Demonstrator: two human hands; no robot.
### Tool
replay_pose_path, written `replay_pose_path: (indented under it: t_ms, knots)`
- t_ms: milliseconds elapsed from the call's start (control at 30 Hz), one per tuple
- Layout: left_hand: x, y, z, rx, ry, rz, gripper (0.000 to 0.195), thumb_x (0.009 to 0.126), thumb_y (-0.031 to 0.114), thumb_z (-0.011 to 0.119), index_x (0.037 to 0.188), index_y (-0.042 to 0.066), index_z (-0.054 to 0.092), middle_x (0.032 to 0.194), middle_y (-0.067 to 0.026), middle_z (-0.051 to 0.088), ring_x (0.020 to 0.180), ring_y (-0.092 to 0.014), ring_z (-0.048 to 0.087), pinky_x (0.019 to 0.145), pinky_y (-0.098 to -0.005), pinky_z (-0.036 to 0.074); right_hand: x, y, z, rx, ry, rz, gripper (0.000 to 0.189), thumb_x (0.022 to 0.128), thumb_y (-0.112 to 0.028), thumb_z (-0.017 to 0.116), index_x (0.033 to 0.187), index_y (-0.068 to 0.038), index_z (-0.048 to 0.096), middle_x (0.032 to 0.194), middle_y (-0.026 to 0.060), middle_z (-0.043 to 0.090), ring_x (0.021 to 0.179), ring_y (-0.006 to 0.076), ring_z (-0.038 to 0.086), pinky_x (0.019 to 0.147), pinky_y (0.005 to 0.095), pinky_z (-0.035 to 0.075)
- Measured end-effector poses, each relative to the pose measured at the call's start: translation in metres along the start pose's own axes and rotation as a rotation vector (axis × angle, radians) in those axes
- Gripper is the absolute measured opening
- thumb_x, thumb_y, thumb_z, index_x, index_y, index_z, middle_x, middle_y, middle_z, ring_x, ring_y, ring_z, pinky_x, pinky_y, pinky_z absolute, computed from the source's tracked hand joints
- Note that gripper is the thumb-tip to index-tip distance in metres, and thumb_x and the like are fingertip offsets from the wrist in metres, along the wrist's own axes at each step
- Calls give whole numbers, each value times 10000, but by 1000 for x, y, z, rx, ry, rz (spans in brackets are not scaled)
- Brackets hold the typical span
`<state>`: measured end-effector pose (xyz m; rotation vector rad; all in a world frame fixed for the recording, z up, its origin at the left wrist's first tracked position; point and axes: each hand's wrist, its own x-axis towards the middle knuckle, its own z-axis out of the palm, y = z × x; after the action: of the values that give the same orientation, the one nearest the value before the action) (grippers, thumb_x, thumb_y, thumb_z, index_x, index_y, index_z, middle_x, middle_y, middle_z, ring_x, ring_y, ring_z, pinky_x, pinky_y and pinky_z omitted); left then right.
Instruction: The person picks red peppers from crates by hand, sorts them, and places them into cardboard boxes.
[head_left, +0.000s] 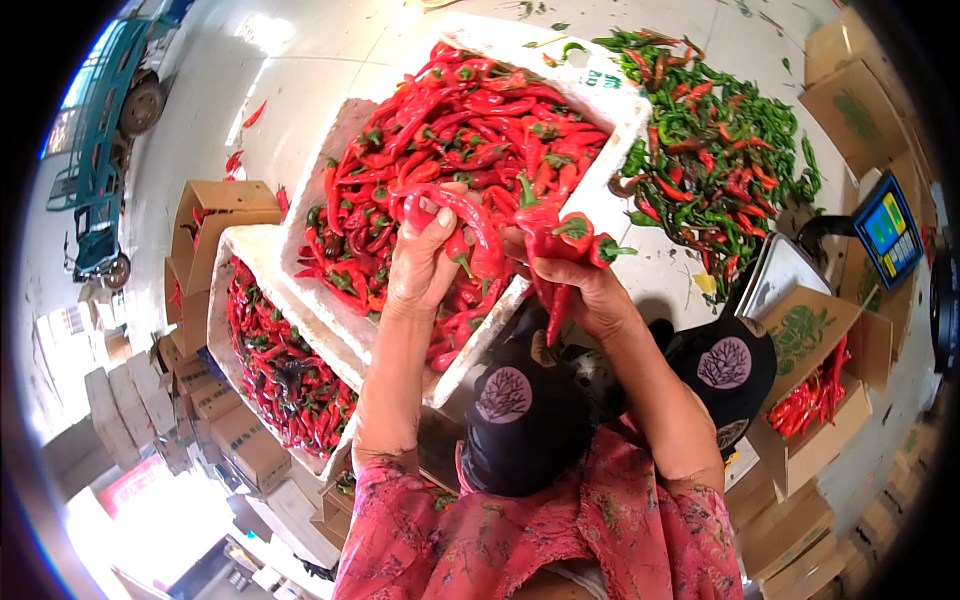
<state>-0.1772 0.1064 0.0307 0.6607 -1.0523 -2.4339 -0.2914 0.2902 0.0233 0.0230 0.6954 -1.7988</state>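
Long red chili peppers (450, 135) fill a white foam box (626, 142) in front of me. Over its near side, my left hand (424, 251) grips red peppers, among them a strongly curved one (486, 232) that arcs past the fingers. To its right, my right hand (592, 289) holds a bunch of red peppers (541, 229), green stems mostly outward and one tip hanging below the palm. The held peppers hide some of the fingers of both hands. Both hands are above the box's near right corner, close together.
A second foam box (219, 300) of darker red peppers stands at the left. Green and red peppers (720, 150) are heaped on the floor at right, near a scale display (889, 229). A cardboard box (832, 442) holds red peppers. A cargo tricycle (101, 157) is far left.
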Motion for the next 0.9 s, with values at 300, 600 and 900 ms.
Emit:
replay_pose_path:
  t_ms: [300,600,900]
  knots:
    - [-2,2,97,272,-170,-77,491,935,65,650,1392,-44,505,1250,-135,632,1131,-201,619,1028,-335,477,-29,-23,13,47,41,-204,452,845,8,734,1272,-42,595,1108,37,679,1002,147,656,904,297,527]
    - [-29,9,219,454,-403,-36,492,979,133,579,1429,-23,453,1360,-173,580,1236,-269,587,1068,-404,464,-115,-82,43,-86,76,-673,482,878,-61,750,1329,-64,580,1114,-11,661,1020,78,604,929,259,498]
    - [-89,-83,409,538,-862,-434,528,992,261,624,1423,-7,476,1272,-113,621,1081,-155,605,923,-311,493,-337,-166,6,27,434,-822,320,872,-61,751,1182,-62,670,1016,44,724,894,147,698,782,294,573]
